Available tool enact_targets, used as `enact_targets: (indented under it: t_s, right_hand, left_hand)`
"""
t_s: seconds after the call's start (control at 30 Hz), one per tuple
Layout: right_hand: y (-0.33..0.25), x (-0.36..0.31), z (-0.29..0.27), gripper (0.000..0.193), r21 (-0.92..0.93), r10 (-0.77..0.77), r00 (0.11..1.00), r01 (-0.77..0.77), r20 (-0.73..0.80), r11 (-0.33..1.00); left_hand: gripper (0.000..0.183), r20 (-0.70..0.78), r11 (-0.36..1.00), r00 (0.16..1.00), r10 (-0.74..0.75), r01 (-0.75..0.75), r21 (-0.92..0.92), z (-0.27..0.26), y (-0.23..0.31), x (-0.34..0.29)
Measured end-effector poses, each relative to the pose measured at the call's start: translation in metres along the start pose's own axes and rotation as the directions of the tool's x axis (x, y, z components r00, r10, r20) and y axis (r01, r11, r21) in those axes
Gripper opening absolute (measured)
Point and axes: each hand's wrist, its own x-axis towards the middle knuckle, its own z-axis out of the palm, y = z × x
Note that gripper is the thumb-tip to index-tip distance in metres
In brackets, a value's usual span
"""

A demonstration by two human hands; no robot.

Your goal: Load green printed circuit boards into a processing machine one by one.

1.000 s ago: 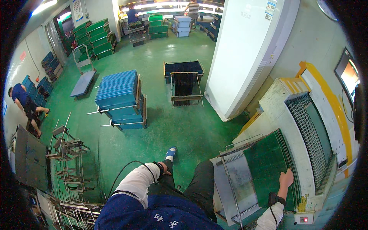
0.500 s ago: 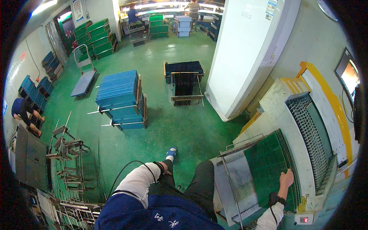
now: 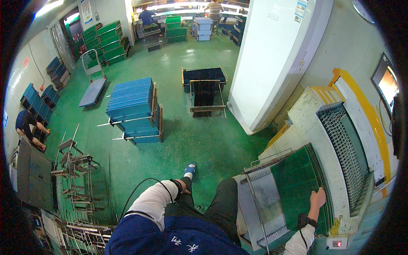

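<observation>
My right hand (image 3: 318, 198) is closed on the outer edge of a dark green board (image 3: 293, 182). Several such boards stand side by side in a metal rack (image 3: 255, 195), next to a pale grey plate (image 3: 264, 199). The rack stands at my right, close to the slotted opening of a machine (image 3: 342, 157). My left hand (image 3: 185, 186) rests on my left leg, near the knee. My forearm and a wristband hide most of it, so its fingers do not show well.
A stack of blue boards in racks (image 3: 131, 110) stands ahead, with black boards (image 3: 204, 91) in a rack beyond. A tall white cabinet (image 3: 272, 63) rises at the right. Metal frames (image 3: 78, 178), a trolley (image 3: 92, 91) and a bending person (image 3: 29, 127) are at the left.
Both my hands stay where they were. The bending person at the far left has shifted slightly, and a person at the back bench has leaned a little.
</observation>
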Motion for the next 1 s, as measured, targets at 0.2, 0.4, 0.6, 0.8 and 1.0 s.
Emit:
enact_targets:
  t_s: [0.2, 0.4, 0.6, 0.8, 1.0]
  right_hand:
    - [-0.005, -0.001, -0.003, 0.046, 0.008, 0.001, 1.000, -0.001, 0.002, 1.000]
    - [0.003, 0.002, 0.007, 0.046, 0.019, -0.013, 1.000, 0.014, -0.024, 1.000]
    - [0.008, 0.006, 0.014, 0.042, 0.037, -0.031, 0.998, 0.033, -0.059, 0.999]
    - [0.002, 0.002, 0.007, 0.042, 0.029, -0.023, 0.999, 0.024, -0.039, 0.999]
    - [0.004, 0.002, 0.009, 0.039, 0.028, -0.035, 0.997, 0.037, -0.073, 0.999]
  left_hand:
    - [0.094, -0.010, 1.000, 1.000, -0.010, 0.010, -0.018, 0.005, -0.003, 0.002]
    - [0.077, -0.064, 1.000, 0.998, -0.014, 0.012, -0.017, -0.001, 0.002, -0.014]
    - [0.055, -0.074, 0.999, 0.997, 0.015, -0.018, -0.040, -0.012, 0.007, -0.039]
    - [0.056, -0.049, 0.999, 0.999, 0.008, -0.010, -0.053, -0.008, 0.004, -0.031]
    - [0.075, -0.007, 1.000, 1.000, 0.017, -0.017, 0.009, -0.007, 0.003, -0.021]
